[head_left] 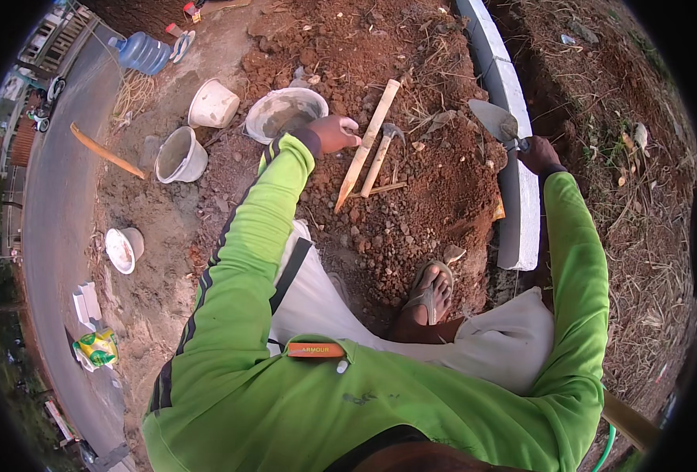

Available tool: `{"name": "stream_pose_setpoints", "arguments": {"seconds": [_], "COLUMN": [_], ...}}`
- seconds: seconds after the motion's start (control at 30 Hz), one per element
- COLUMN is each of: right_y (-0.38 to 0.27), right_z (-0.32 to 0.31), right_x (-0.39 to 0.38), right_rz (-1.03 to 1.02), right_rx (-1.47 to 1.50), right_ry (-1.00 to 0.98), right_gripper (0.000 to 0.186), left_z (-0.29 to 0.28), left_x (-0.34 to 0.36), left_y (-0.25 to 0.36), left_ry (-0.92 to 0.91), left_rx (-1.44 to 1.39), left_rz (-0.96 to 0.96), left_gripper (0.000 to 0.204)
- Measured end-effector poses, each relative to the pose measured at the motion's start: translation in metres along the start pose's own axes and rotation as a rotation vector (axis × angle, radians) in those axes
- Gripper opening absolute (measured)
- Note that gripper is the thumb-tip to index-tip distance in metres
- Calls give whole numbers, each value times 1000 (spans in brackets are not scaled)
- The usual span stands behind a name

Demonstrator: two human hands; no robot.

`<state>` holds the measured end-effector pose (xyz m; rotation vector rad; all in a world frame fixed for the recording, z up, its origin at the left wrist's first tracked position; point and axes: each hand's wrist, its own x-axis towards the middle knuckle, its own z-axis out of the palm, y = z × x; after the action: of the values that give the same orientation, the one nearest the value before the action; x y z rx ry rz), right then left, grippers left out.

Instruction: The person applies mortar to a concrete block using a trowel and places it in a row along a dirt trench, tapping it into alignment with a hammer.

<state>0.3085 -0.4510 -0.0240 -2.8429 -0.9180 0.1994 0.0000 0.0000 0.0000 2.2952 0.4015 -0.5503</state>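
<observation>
My left hand, fingers loosely bent and apart, is beside the rim of a wide mortar tub, near a pointed wooden stake. A hammer lies right of the stake on the reddish soil. My right hand grips a trowel by its handle, with the blade pointing up and left over the inner edge of a pale concrete curb. Some grey material is on the blade.
White buckets stand at left, near a blue water jug, sandals, a curved wooden stick and a yellow-green bag. A road runs farther left. A trench and dry grass lie beyond the curb.
</observation>
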Motion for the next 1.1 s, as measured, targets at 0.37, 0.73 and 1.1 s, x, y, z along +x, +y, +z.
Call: {"name": "stream_pose_setpoints", "arguments": {"seconds": [0.37, 0.73, 1.1], "right_y": [6, -26, -57], "right_z": [-16, -7, -30], "right_x": [3, 21, 52], "right_rz": [67, -67, -90], "right_rx": [52, 114, 199], "right_ry": [-87, 95, 153], "right_gripper": [51, 52, 50], "left_z": [33, -56, 12], "left_x": [53, 12, -62], "left_y": [-214, -257, -32], "left_ry": [639, 588, 139], "left_rx": [-1680, -1134, -1057], "left_rz": [-692, -350, -247], "left_gripper": [60, 37, 37]}}
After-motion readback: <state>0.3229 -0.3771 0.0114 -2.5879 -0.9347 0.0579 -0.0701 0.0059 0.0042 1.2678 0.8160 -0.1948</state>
